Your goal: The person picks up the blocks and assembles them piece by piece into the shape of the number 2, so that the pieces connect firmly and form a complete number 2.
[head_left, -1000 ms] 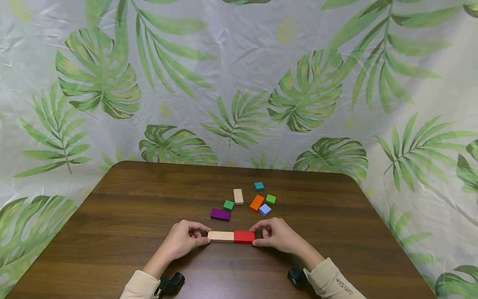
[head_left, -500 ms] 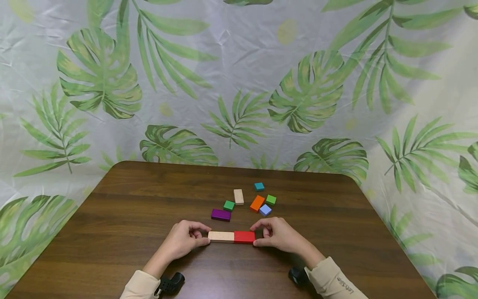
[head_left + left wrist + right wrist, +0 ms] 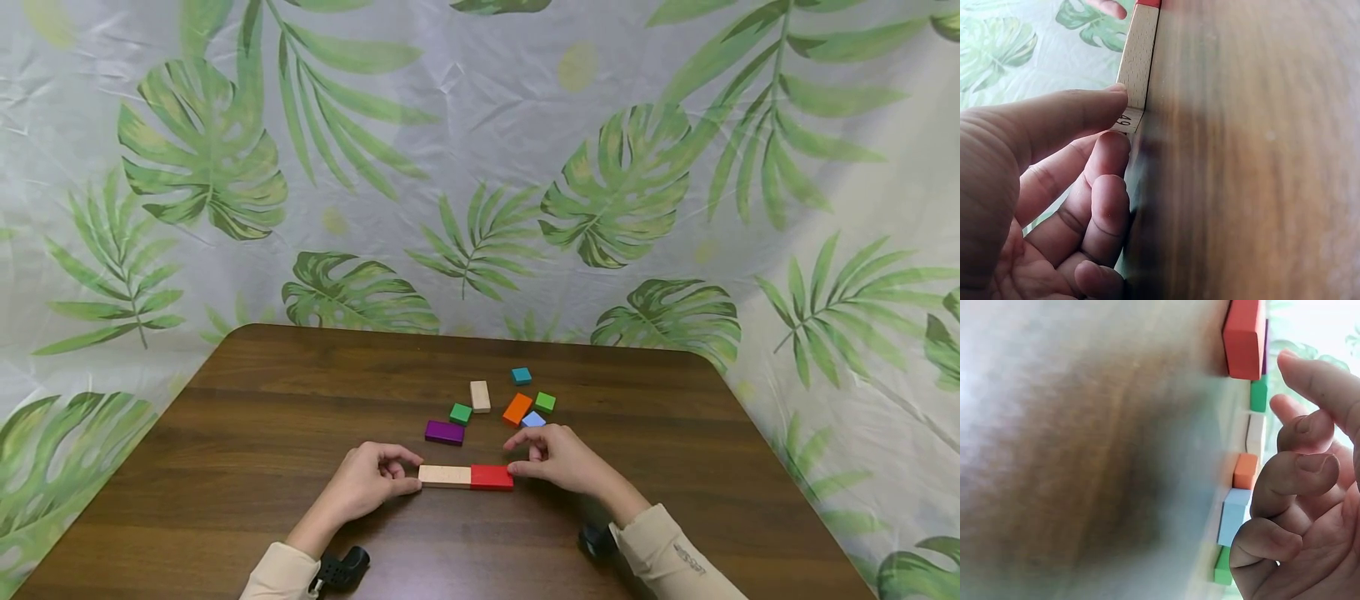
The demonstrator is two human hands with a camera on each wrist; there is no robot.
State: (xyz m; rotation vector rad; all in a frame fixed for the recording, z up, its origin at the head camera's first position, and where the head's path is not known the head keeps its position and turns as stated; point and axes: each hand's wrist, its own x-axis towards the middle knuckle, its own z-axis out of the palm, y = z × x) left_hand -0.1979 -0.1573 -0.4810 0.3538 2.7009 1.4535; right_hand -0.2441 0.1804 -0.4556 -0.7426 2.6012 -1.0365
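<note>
A natural wooden block (image 3: 445,477) and a red block (image 3: 492,477) lie end to end in a row near the middle of the table. At the row's left end my left hand (image 3: 367,481) pinches the natural block between thumb and fingers. Dark printed characters show on that block's end face in the left wrist view. My right hand (image 3: 561,458) is just off the red block's right end, its thumb and index finger apart with nothing between them. From the right wrist view, a gap separates the fingers from the red block (image 3: 1245,344).
Behind the row lie a purple block (image 3: 445,432), a dark green one (image 3: 461,414), another natural block (image 3: 480,397), an orange one (image 3: 517,409), a light green one (image 3: 545,402) and a teal one (image 3: 521,376). My right hand partly covers a light blue block (image 3: 533,419).
My right hand has let go of the red block's end and risen slightly away from it. The left hand keeps its hold, and the row has not moved.
</note>
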